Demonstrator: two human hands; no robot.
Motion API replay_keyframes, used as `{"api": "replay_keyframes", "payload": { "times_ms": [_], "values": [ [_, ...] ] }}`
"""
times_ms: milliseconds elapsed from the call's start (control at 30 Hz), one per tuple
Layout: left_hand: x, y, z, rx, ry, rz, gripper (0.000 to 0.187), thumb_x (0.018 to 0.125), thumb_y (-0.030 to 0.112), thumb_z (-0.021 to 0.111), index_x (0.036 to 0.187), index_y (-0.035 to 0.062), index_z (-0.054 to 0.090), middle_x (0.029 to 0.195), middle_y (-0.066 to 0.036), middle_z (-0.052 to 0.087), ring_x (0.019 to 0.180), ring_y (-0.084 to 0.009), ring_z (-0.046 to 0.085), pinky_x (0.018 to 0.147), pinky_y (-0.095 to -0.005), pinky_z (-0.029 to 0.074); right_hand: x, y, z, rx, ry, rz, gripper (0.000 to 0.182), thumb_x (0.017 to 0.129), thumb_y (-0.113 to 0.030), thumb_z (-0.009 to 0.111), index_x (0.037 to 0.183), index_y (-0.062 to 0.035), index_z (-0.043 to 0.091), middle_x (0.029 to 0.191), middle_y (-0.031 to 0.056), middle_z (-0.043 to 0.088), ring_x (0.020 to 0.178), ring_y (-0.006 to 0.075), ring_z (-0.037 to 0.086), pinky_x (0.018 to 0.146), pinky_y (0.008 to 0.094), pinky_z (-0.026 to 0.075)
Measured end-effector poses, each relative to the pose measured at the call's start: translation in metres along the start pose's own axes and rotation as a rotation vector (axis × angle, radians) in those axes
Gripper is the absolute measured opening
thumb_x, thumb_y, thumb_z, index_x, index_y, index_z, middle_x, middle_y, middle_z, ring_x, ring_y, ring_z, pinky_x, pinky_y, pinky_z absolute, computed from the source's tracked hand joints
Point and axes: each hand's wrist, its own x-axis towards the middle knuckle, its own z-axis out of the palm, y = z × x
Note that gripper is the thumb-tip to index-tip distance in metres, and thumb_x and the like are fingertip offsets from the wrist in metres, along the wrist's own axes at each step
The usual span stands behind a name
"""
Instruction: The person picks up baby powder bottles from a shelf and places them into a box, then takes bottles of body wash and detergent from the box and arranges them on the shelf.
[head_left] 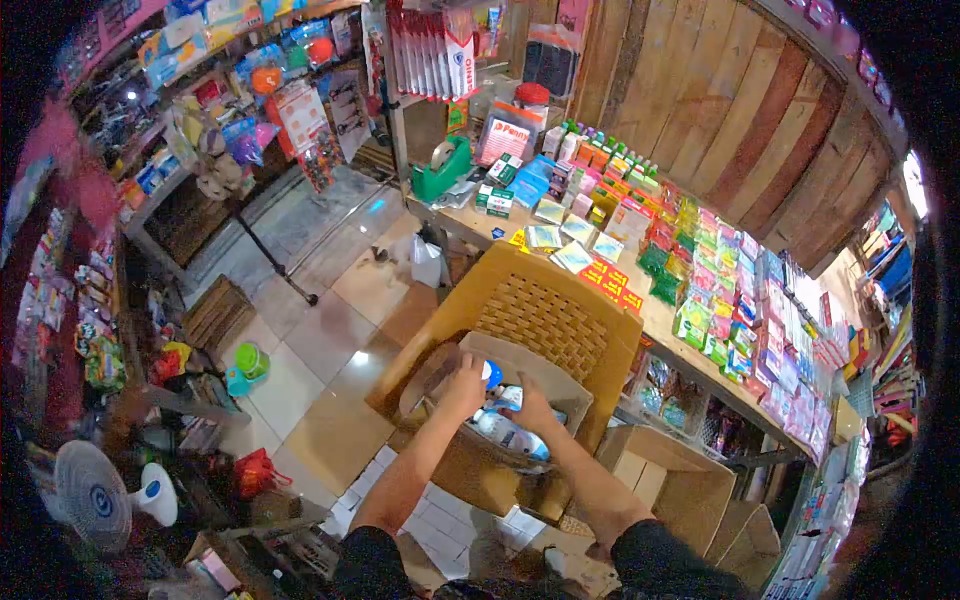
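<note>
Both of my hands are over an open cardboard box point(565, 383) that sits on a chair with a woven brown back point(540, 318). My left hand point(464, 388) is closed around a small container with a bright blue top point(491, 374). Just beside it, the fingers of my right hand point(534, 408) are curled on a white and blue bottle point(509, 398). Beneath the hands, more white bottles with blue parts point(508, 434) lie in the box. My fingers cover much of both held items.
Behind the chair runs a counter packed with small boxes and packets point(700, 310), with a green tape dispenser point(441, 172) at its left end. Another open cardboard box point(672, 478) stands right of the chair. A fan point(95, 497) is at the lower left.
</note>
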Motion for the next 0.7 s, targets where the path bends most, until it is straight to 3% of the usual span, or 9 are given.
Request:
{"api": "replay_keyframes", "payload": {
  "times_ms": [100, 133, 233, 267, 333, 400, 500, 633, 700],
  "values": [
    [-0.033, 0.068, -0.075, 0.006, 0.09, 0.113, 0.042, 0.085, 0.011, 0.065, 0.122, 0.0004, 0.049, 0.115, -0.026, 0.05, 0.102, -0.0454, 0.056, 0.087, -0.0493, 0.048, -0.017, -0.033, -0.028, 0.046, 0.112, -0.201, 0.099, 0.066, -0.029, 0.087, 0.142, 0.0021, 0.031, 0.135, 0.0282, 0.048, 0.127, 0.0425, 0.046, 0.106, 0.0453, 0.038],
    [-0.05, 0.1, -0.108, -0.047, 0.129, 0.14, 0.042, 0.085, 0.014, 0.066, 0.121, 0.0001, 0.051, 0.112, -0.024, 0.055, 0.1, -0.0425, 0.057, 0.087, -0.0477, 0.047, -0.024, -0.05, -0.039, 0.108, 0.194, -0.342, 0.091, 0.067, -0.029, 0.087, 0.139, 0.0004, 0.039, 0.128, 0.0239, 0.056, 0.119, 0.0359, 0.055, 0.1, 0.0434, 0.044],
    [-0.096, 0.159, -0.151, -0.015, 0.168, 0.162, 0.041, 0.082, 0.019, 0.067, 0.118, 0.0028, 0.054, 0.118, -0.023, 0.055, 0.098, -0.0427, 0.059, 0.082, -0.0476, 0.051, -0.067, -0.094, -0.081, 0.299, -0.002, -0.35, 0.084, 0.063, -0.036, 0.09, 0.129, -0.0027, 0.051, 0.113, 0.0217, 0.064, 0.104, 0.0349, 0.063, 0.091, 0.0415, 0.049],
    [-0.114, 0.18, -0.161, -0.052, 0.207, 0.162, 0.043, 0.08, 0.021, 0.072, 0.116, 0.0031, 0.056, 0.113, -0.021, 0.06, 0.095, -0.0409, 0.061, 0.079, -0.0446, 0.051, -0.094, -0.119, -0.104, 0.321, -0.014, -0.368, 0.071, 0.065, -0.038, 0.089, 0.12, -0.0038, 0.059, 0.106, 0.0141, 0.068, 0.1, 0.0255, 0.065, 0.089, 0.0377, 0.05],
    [-0.154, 0.236, -0.185, -0.052, 0.212, 0.077, 0.046, 0.079, 0.022, 0.074, 0.118, 0.0035, 0.057, 0.111, -0.02, 0.061, 0.094, -0.0378, 0.062, 0.077, -0.0421, 0.051, -0.136, -0.135, -0.124, 0.485, -0.134, -0.422, 0.067, 0.068, -0.036, 0.088, 0.12, -0.0043, 0.059, 0.107, 0.0115, 0.068, 0.099, 0.0217, 0.065, 0.089, 0.0365, 0.05],
    [-0.203, 0.276, -0.18, -0.194, 0.42, 0.057, 0.054, 0.077, 0.028, 0.079, 0.12, 0.0042, 0.057, 0.105, -0.014, 0.065, 0.092, -0.0284, 0.065, 0.075, -0.0385, 0.051, -0.178, -0.139, -0.136, 0.553, -0.264, -0.439, 0.058, 0.073, -0.031, 0.085, 0.119, -0.0048, 0.059, 0.108, 0.0065, 0.068, 0.099, 0.0154, 0.063, 0.089, 0.0342, 0.05],
    [-0.287, 0.323, -0.154, -0.309, 0.67, -0.14, 0.06, 0.076, 0.03, 0.081, 0.124, 0.0045, 0.055, 0.109, -0.011, 0.064, 0.098, -0.024, 0.064, 0.08, -0.0377, 0.052, -0.247, -0.167, -0.153, 0.779, -0.346, -0.504, 0.054, 0.076, -0.027, 0.083, 0.118, -0.0041, 0.059, 0.107, 0.0071, 0.067, 0.097, 0.0153, 0.063, 0.088, 0.033, 0.05],
    [-0.4, 0.367, -0.085, -0.359, 0.671, -0.34, 0.088, 0.069, 0.031, 0.086, 0.137, 0.0006, 0.039, 0.116, -0.017, 0.059, 0.108, -0.0301, 0.059, 0.092, -0.0419, 0.049, -0.335, -0.204, -0.162, 0.992, -0.467, -0.603, 0.038, 0.087, -0.022, 0.073, 0.116, -0.0038, 0.058, 0.105, 0.0059, 0.067, 0.093, 0.0136, 0.061, 0.085, 0.0317, 0.05],
    [-0.435, 0.408, -0.066, -0.292, 0.842, -0.296, 0.092, 0.066, 0.025, 0.088, 0.138, 0.0013, 0.035, 0.12, -0.016, 0.057, 0.11, -0.0263, 0.058, 0.093, -0.0404, 0.049, -0.381, -0.226, -0.175, 0.95, -0.527, -0.635, 0.033, 0.092, -0.022, 0.067, 0.116, -0.0029, 0.057, 0.102, 0.005, 0.066, 0.092, 0.0131, 0.061, 0.084, 0.0311, 0.05]
  ]
}}
